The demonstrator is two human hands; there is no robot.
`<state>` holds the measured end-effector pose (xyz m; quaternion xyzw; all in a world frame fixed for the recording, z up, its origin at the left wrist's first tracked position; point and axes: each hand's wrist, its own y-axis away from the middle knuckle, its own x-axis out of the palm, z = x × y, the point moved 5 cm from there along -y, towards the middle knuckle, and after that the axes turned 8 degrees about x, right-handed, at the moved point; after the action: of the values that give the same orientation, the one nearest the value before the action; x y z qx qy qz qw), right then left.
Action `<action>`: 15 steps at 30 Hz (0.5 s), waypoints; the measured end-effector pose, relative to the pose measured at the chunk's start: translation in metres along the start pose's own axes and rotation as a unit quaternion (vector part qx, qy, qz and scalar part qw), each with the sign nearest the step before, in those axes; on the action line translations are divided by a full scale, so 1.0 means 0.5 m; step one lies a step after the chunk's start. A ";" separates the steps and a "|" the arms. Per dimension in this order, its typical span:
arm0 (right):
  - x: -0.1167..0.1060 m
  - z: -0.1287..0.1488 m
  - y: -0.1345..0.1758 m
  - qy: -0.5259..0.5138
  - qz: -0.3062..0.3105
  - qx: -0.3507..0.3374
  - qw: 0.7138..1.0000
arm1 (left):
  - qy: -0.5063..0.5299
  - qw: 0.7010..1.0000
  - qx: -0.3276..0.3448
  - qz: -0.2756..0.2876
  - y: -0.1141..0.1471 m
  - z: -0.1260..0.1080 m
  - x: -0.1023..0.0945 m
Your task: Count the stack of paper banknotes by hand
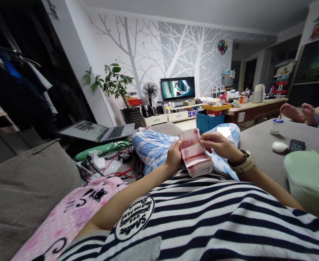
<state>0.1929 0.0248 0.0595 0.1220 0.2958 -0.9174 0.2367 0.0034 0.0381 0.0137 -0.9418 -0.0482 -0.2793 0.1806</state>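
A thick stack of pink banknotes (199, 164) is bent over in front of my belly, above my lap. My left hand (175, 154) grips it from the left side, thumb on the notes. At the upper right edge, the fingers of my right hand (216, 143) pinch the notes; exactly how many notes they hold is hidden. The right wrist wears a watch (248, 161) with a pale strap. Behind that hand a white flat object (225, 134) lies on my blue checked trousers (151, 145).
On the left an open laptop (94, 131) rests above a green cushion (102, 149) and tangled cables. To the right are a white mouse (279, 146), a dark remote-like keypad (297, 145), a lidded cup (276, 126) and a green neck pillow (306, 174). Another person's bare feet (295, 111) lie beyond.
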 end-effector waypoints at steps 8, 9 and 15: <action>0.003 -0.007 -0.001 -0.008 0.003 0.010 1.000 | -0.014 1.000 -0.011 0.025 -0.012 0.009 -0.008; 0.003 -0.007 -0.001 -0.008 0.003 0.010 1.000 | -0.013 1.000 -0.010 0.025 -0.015 0.012 -0.010; 0.002 -0.005 -0.001 -0.006 0.006 0.009 1.000 | -0.005 0.999 -0.003 0.037 -0.027 0.024 -0.021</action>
<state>0.1918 0.0261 0.0574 0.1207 0.2852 -0.9193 0.2428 -0.0019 0.0553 0.0030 -0.9448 -0.0136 -0.2682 0.1876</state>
